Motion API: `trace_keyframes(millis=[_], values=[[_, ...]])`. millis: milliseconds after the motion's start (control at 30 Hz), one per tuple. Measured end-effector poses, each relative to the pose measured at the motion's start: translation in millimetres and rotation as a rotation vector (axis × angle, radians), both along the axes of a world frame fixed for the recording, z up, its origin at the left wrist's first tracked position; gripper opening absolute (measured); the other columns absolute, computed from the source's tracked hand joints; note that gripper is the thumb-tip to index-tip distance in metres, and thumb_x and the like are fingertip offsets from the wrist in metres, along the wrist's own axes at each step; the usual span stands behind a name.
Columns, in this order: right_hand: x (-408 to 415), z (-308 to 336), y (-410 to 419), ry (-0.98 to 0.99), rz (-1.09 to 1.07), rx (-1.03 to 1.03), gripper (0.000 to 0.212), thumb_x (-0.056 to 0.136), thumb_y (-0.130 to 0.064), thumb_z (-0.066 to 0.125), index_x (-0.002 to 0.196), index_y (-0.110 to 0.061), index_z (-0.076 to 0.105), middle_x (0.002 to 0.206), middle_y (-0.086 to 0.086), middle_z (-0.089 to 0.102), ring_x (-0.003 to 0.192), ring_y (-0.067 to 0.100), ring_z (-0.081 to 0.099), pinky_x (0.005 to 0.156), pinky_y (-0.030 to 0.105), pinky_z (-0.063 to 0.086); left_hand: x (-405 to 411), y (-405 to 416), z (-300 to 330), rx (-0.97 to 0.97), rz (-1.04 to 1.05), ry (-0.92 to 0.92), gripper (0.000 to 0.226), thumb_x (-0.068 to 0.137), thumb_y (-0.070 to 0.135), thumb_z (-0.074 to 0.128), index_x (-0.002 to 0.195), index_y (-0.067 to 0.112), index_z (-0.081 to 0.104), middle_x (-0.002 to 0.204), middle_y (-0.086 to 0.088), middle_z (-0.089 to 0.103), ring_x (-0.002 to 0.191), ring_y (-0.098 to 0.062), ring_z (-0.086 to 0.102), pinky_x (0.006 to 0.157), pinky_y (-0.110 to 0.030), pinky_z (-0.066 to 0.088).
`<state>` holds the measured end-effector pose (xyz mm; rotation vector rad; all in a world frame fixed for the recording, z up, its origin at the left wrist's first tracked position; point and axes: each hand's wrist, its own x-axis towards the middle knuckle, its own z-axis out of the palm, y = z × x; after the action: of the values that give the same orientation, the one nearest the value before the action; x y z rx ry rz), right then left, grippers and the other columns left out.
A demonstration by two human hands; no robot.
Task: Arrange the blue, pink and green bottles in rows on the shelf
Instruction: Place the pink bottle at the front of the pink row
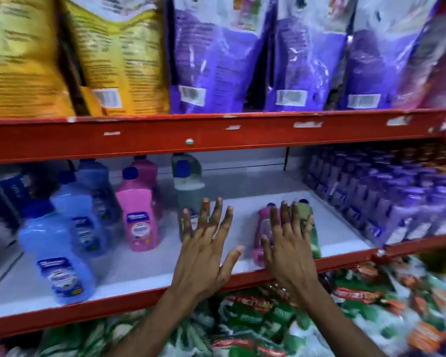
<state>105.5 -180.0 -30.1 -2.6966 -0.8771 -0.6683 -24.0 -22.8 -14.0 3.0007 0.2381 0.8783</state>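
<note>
Two bare hands reach over a white shelf [268, 199] edged in red, in a blurred view of a crowded shop rack. Yellow bags [49, 52] and purple bags [242, 55] fill the tier above; packed purple bottles [371, 191] crowd the shelf's right end, dark blue boxes [5, 191] its left, and green and red packets [268, 323] lie heaped on the tier below.

The left hand [204, 256] is spread flat, fingers [215, 215] splayed wide and gripping nothing, in front of an upright green bottle [188, 186]; whether they touch it cannot be told. The right hand [286, 251] is likewise open, its fingers [285, 215] stretched over two bottles lying on their sides: a fallen pink bottle [262, 225] and, just beside it on the right, a fallen green bottle [307, 217]. Both point their blue caps toward the back of the shelf, long axes running front to back, bases at the front edge.

To the left, blue bottles [59, 264] stand upright in a file from front to back, with upright pink bottles [138, 217] in a second file beside them, caps up. A further green bottle [186, 166] stands at the rear.
</note>
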Motion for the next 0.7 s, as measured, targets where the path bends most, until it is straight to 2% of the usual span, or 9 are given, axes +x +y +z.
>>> trace_keyframes(millis=[133,200,267,300,333,400,433,567,700], values=[[31,-9,-14,0.068,-0.071,-0.109,0.069,0.077,-0.029,0.052,0.140,0.001,0.046,0.147,0.024,0.046,0.141,0.043,0.035,0.115,0.057,-0.010,63,-19,-22,-0.153,0.014,0.178,0.081,0.089,0.067,-0.004,0.156,0.021,0.000,0.167,0.001,-0.002,0.152,-0.020,-0.021,0.123,-0.051,-0.011],[36,-4,-19,0.136,-0.078,-0.183,0.063,0.069,-0.025,0.056,0.128,-0.004,0.059,0.133,0.020,0.061,0.132,0.045,0.046,0.113,0.062,-0.020,90,-22,-34,-0.283,0.036,0.300,0.080,0.092,0.064,0.002,0.156,0.017,0.010,0.166,-0.006,0.013,0.155,-0.025,-0.009,0.126,-0.048,-0.007],[38,3,-21,0.178,-0.075,-0.230,0.046,0.072,-0.022,0.052,0.115,-0.014,0.066,0.117,0.012,0.071,0.122,0.041,0.055,0.102,0.062,-0.035,112,-25,-34,-0.512,0.040,0.405,0.067,0.098,0.054,0.021,0.152,0.015,0.026,0.162,-0.014,0.028,0.153,-0.031,0.014,0.126,-0.047,0.014],[37,6,-20,0.171,-0.075,-0.241,0.038,0.072,-0.020,0.053,0.106,-0.016,0.070,0.106,0.010,0.074,0.114,0.038,0.060,0.101,0.064,-0.032,120,-27,-30,-0.598,0.041,0.414,0.058,0.099,0.049,0.030,0.145,0.015,0.038,0.154,-0.016,0.042,0.147,-0.033,0.032,0.119,-0.044,0.029],[36,4,-18,0.157,-0.069,-0.249,0.028,0.069,-0.018,0.057,0.093,-0.016,0.073,0.091,0.009,0.077,0.101,0.036,0.066,0.106,0.069,-0.021,127,-29,-24,-0.639,0.061,0.400,0.049,0.099,0.045,0.038,0.135,0.015,0.050,0.142,-0.016,0.056,0.134,-0.034,0.049,0.108,-0.040,0.041],[33,4,-17,0.118,-0.036,-0.196,0.007,0.058,-0.015,0.068,0.064,-0.015,0.071,0.058,0.006,0.070,0.069,0.031,0.070,0.111,0.074,0.016,135,-32,-12,-0.705,0.115,0.361,0.040,0.094,0.040,0.054,0.117,0.011,0.066,0.121,-0.016,0.070,0.110,-0.033,0.065,0.090,-0.036,0.051],[32,5,-18,0.120,-0.011,-0.162,0.003,0.057,-0.013,0.070,0.059,-0.015,0.069,0.052,0.005,0.068,0.062,0.029,0.069,0.109,0.070,0.029,138,-32,-7,-0.774,0.131,0.354,0.039,0.089,0.041,0.062,0.109,0.007,0.069,0.114,-0.017,0.073,0.104,-0.032,0.068,0.085,-0.036,0.053],[30,16,-17,0.322,0.027,-0.132,0.018,0.080,-0.010,0.050,0.085,-0.016,0.066,0.088,0.009,0.076,0.087,0.030,0.069,0.099,0.041,0.042,142,-27,-1,-1.266,0.146,0.308,0.037,0.065,0.027,0.088,0.089,0.002,0.074,0.098,-0.017,0.077,0.090,-0.030,0.075,0.083,-0.041,0.061],[21,18,-16,0.315,0.062,-0.024,0.013,0.083,-0.011,0.051,0.080,-0.018,0.061,0.085,0.008,0.075,0.086,0.029,0.069,0.111,0.045,0.035,137,-30,5,-1.452,0.135,0.282,0.044,0.067,0.011,0.086,0.105,-0.002,0.070,0.106,-0.020,0.076,0.091,-0.034,0.075,0.083,-0.043,0.062]])
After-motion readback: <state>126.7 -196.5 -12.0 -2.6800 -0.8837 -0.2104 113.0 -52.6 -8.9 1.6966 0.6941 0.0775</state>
